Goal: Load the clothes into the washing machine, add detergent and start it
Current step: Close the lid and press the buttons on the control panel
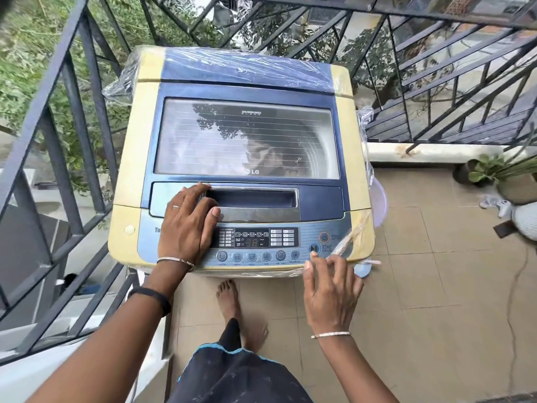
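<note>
A cream and blue top-loading washing machine stands in front of me with its glass lid closed. Clothes show dimly through the glass inside the drum. My left hand lies flat on the left end of the lid handle recess, fingers spread, holding nothing. My right hand hovers at the front right corner, its index fingertip touching the start/pause button on the control panel. The display shows lit digits. No detergent container is in view.
Dark metal railings run behind and to the left of the machine. Clear plastic wrap hangs off its sides. Potted plants and a pale bundle sit on the tiled floor at the right. My bare feet stand below the machine.
</note>
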